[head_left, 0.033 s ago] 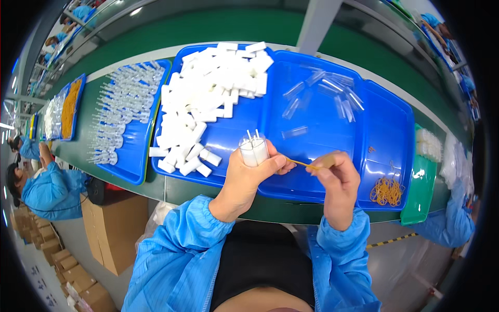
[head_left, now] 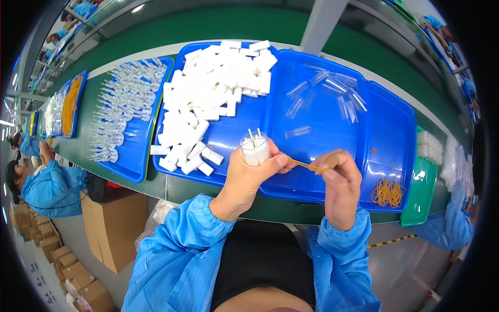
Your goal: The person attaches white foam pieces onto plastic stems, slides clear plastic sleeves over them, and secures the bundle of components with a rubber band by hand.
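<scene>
Wrapped round a bundle of clear tubes with white cylinders inside (head_left: 254,153) is my left hand (head_left: 250,174); thin white sticks rise from its top. A yellow rubber band (head_left: 304,164) is stretched from my left fingertips to my right hand (head_left: 340,179), whose thumb and fingers pinch its other end. Both hands are above the front part of a blue tray (head_left: 325,143) with loose clear plastic tubes (head_left: 340,91). White foam-like blocks (head_left: 221,78) are heaped in the tray to the left. More rubber bands (head_left: 388,193) lie in the right tray.
At far left, a blue tray (head_left: 136,136) holds rows of clear parts with thin stems. A green tray (head_left: 420,195) stands at the right end. Behind the trays runs a green belt (head_left: 244,23). A cardboard box (head_left: 117,223) stands left below the table; co-workers in blue sit on both sides.
The view has shifted slightly. My right hand has moved a little to the right, its fingers still pinching the rubber band; my left hand keeps its grip on the bundle.
</scene>
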`<state>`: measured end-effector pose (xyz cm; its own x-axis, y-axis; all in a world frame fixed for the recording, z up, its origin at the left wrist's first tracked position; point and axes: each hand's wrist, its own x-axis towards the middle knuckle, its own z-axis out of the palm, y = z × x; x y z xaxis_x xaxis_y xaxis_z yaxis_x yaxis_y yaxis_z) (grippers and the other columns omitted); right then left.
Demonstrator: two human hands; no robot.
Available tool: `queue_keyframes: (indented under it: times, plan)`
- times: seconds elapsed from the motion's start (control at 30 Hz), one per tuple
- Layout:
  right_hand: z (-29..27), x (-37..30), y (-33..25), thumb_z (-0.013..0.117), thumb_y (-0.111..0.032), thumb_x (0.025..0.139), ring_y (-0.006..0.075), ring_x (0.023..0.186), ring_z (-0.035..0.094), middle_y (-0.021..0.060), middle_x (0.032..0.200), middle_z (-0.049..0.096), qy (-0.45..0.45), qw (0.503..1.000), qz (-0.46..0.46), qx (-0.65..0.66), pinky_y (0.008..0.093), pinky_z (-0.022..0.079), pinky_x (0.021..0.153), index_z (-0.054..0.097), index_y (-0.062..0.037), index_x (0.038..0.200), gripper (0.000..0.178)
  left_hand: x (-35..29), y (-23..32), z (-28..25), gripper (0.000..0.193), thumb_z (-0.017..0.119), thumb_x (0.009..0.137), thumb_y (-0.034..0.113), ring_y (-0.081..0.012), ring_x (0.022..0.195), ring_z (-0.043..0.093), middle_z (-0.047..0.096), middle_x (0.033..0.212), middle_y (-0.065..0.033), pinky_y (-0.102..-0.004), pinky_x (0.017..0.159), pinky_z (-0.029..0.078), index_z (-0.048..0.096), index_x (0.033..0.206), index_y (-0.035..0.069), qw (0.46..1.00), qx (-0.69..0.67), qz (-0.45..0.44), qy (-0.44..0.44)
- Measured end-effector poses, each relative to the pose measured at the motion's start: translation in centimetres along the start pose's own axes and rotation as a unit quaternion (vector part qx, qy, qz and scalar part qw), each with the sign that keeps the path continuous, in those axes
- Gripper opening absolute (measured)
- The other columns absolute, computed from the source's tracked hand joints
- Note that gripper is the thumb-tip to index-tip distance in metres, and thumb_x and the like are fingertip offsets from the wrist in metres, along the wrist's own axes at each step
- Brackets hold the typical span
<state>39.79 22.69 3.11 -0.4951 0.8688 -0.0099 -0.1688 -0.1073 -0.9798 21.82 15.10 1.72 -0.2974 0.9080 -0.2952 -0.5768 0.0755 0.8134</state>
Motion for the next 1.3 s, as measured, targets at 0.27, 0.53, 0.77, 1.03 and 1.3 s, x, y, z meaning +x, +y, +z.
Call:
queue_keyframes:
  times: [0.27,0.53,0.77,1.03,1.3]
  plan:
    - [-0.4,2.1,-0.4,0.056,-0.019,0.092,0.0207,0.088,0.048,0.0059,0.088,0.05,-0.044,0.935,0.094,0.338,0.0372,0.042,0.087,0.05,-0.0085,0.088,0.013,0.3,1.2,-0.8,0.019,0.074,0.086,0.0,-0.0204,0.084,0.074,0.073,0.088,-0.014,-0.0306,0.076,0.059,0.059,0.098,0.0,0.982,0.178,0.061,-0.018]
    - [0.8,2.3,-0.1,0.058,-0.011,0.096,0.0288,0.113,0.065,0.0183,0.127,0.065,-0.009,0.965,0.048,0.259,0.0394,0.046,0.105,0.056,-0.002,0.119,0.024,-0.4,0.7,-0.1,0.022,0.077,0.084,0.0,-0.0174,0.085,0.072,0.071,0.085,-0.0105,-0.0304,0.078,0.059,0.058,0.096,0.0,0.98,0.176,0.038,-0.08]
    - [0.7,2.5,1.7,0.094,-0.025,0.066,0.03,0.124,0.06,0.0201,0.138,0.06,-0.002,0.983,-0.112,-0.142,0.0437,0.043,0.11,0.041,-0.0004,0.147,0.1,-0.6,0.4,1.0,0.022,0.076,0.084,0.009,-0.0083,0.08,0.063,0.067,0.084,-0.0023,-0.0274,0.073,0.052,0.062,0.099,0.003,0.979,0.115,-0.045,-0.161]
    - [1.6,1.9,-2.8,0.09,-0.054,0.056,0.0267,0.123,0.062,0.013,0.135,0.063,-0.286,0.813,-0.217,-0.458,0.0474,0.037,0.112,0.049,-0.0014,0.13,0.1,-0.3,-0.4,0.9,0.026,0.073,0.08,0.011,-0.0234,0.078,0.068,0.071,0.086,-0.0098,-0.0351,0.07,0.055,0.065,0.103,0.0,0.933,0.284,0.032,-0.22]
    - [-3.8,1.3,-2.4,0.08,-0.051,0.075,0.0195,0.084,0.066,0.0031,0.096,0.071,-0.203,0.759,-0.282,-0.55,0.0385,0.038,0.083,0.064,-0.0081,0.123,0.067,-0.4,3.5,-1.2,0.041,0.092,0.07,0.01,-0.0096,0.07,0.059,0.063,0.081,-0.004,-0.0246,0.063,0.047,0.061,0.096,0.003,0.959,0.191,-0.024,-0.207]
